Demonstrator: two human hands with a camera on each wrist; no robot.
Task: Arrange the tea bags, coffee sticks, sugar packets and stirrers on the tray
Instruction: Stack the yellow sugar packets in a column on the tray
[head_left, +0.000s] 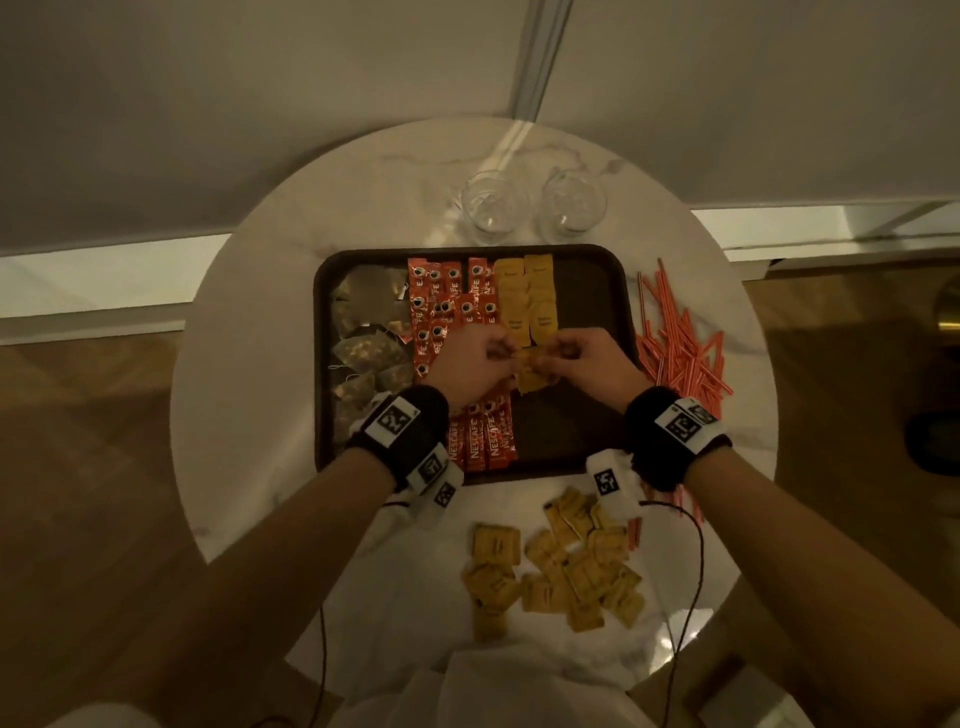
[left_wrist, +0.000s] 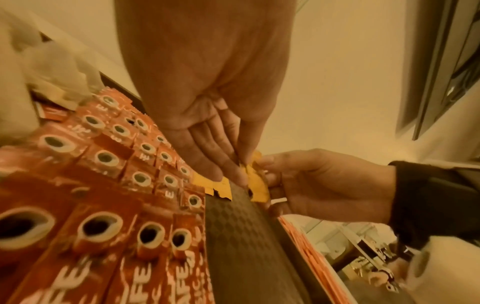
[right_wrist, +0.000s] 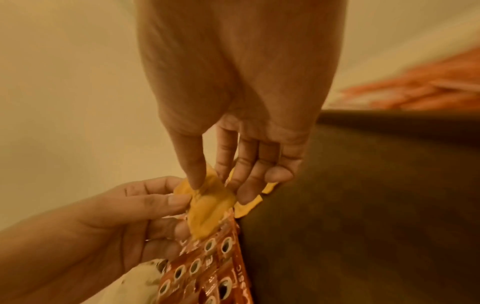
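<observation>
Two hands (head_left: 470, 358) round sugar packet (head_left: 531, 364)

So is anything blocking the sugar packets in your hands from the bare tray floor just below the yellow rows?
Nothing visible. The left hand and right hand pinch the sugar packets right at the near end of the yellow rows, and the dark tray floor just below them lies bare beside the coffee sticks.

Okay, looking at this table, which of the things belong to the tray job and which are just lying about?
Part of the job:
tray
tea bags
coffee sticks
sugar packets on the tray
sugar packet held by the left hand and right hand
loose sugar packets
stirrers

Just lying about:
two glasses
</observation>
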